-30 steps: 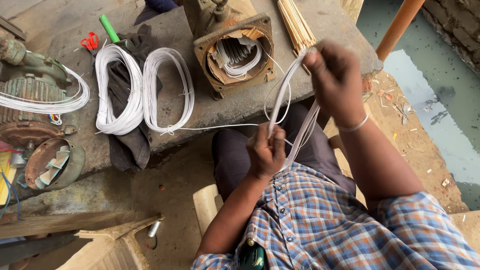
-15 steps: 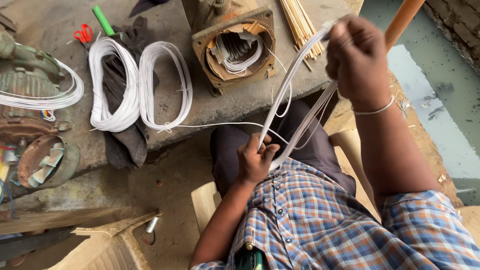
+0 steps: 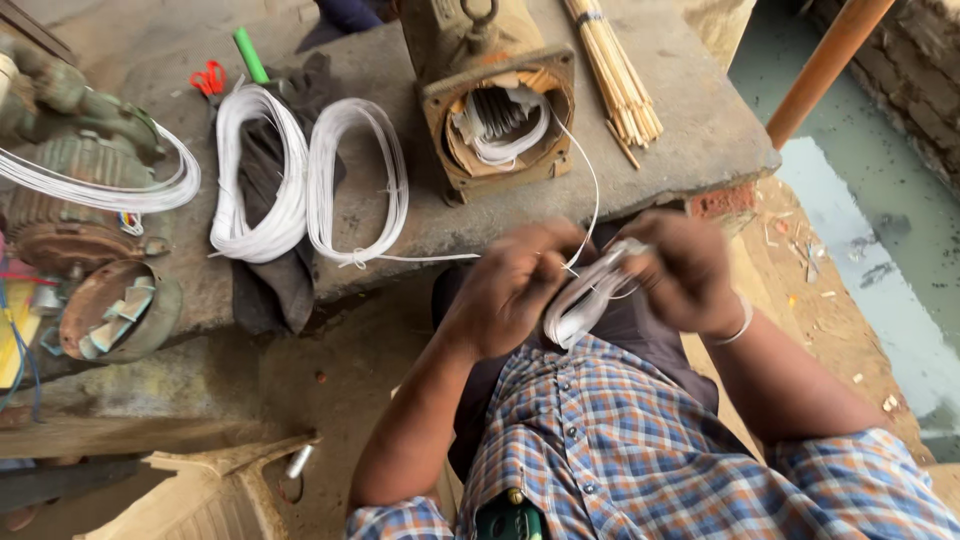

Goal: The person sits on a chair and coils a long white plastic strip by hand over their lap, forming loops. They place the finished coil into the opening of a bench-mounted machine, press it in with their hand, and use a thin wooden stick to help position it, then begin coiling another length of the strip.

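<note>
I am looking down at my own two hands working over my lap, with a concrete slab in front of me. At the far left, an old motor body is lying on the slab with a ring of white wire draped over it, and a round rusty end cover is sitting just below it. Moving right, red-handled scissors and a green stick are lying near the slab's far edge. Beside them two coils of white wire are resting side by side, partly on a dark cloth. A single white strand is running from the right-hand coil toward my hands.

My left hand is closing its fingers around one end of a small bundle of white wire loops. My right hand, wearing a thin bangle at the wrist, is gripping the other end of the same bundle, so it is stretching between both hands above my checked shirt.

Behind my hands, a rusty square motor housing is standing on the slab with white windings inside. To its right a bunch of thin bamboo sticks is lying, and further right an orange pole is leaning.
</note>
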